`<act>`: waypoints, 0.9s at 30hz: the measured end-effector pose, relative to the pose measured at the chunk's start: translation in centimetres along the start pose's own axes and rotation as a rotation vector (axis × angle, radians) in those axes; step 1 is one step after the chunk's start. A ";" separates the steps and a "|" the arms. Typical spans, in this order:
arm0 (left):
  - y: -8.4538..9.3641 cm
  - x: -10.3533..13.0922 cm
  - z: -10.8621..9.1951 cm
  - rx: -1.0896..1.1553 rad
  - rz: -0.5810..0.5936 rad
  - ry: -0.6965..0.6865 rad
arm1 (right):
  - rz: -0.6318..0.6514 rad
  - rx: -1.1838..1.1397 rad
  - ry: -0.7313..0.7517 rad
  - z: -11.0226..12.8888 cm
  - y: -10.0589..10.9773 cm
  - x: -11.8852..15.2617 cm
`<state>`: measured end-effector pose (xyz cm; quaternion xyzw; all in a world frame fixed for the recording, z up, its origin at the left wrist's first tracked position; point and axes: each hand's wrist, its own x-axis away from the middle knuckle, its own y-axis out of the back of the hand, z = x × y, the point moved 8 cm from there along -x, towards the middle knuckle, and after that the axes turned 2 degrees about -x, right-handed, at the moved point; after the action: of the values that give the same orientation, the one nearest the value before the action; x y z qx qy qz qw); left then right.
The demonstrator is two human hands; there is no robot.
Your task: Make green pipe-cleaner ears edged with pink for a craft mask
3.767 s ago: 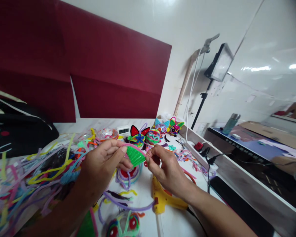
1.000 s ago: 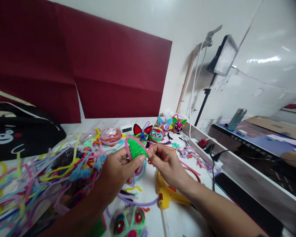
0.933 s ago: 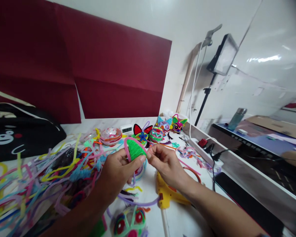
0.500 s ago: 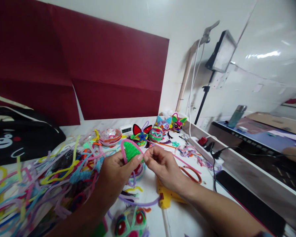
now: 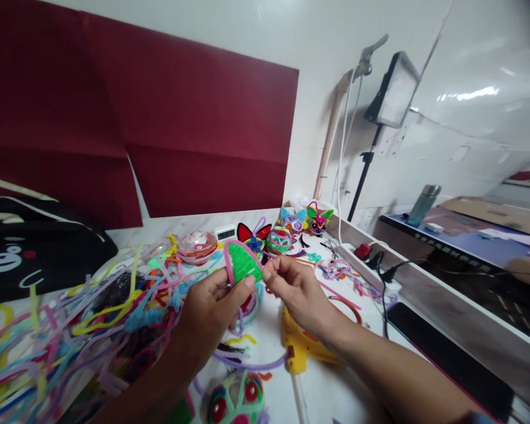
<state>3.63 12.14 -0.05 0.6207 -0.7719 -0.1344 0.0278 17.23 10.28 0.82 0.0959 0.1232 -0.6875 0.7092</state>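
Just below the frame's centre, the pink-edged green piece [image 5: 245, 266] slants from upper left to lower right, your left hand [image 5: 209, 307] (nearer its body) pinching its lower edge, your right hand [image 5: 299, 292] closing its fingertips on the right-hand corner.

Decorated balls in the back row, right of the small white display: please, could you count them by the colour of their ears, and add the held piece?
Ball with red ears: 1
Ball with blue ears: 1
Ball with green ears: 1
Ball with no ears visible: 1
Green piece between the left hand and right hand: 1
Total: 5
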 end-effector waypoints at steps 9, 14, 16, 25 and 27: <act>0.1 0.2 -0.3 -0.059 -0.025 -0.023 | -0.036 -0.010 -0.014 0.3 0.2 -0.2; 0.1 0.6 -0.9 -0.041 -0.093 -0.038 | -0.055 -0.015 -0.023 0.2 0.2 -0.1; 0.1 0.8 -1.0 -0.036 -0.123 -0.041 | -0.059 -0.013 -0.029 0.1 0.2 -0.1; 0.0 1.1 -1.2 -0.043 -0.119 -0.047 | -0.037 0.004 -0.008 0.1 0.2 -0.1; 0.0 1.1 -1.3 -0.040 -0.123 -0.050 | -0.032 0.000 -0.008 0.1 0.1 -0.1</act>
<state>3.65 10.86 1.03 0.6627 -0.7299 -0.1668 0.0128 17.36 10.30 0.96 0.0911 0.1218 -0.6989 0.6988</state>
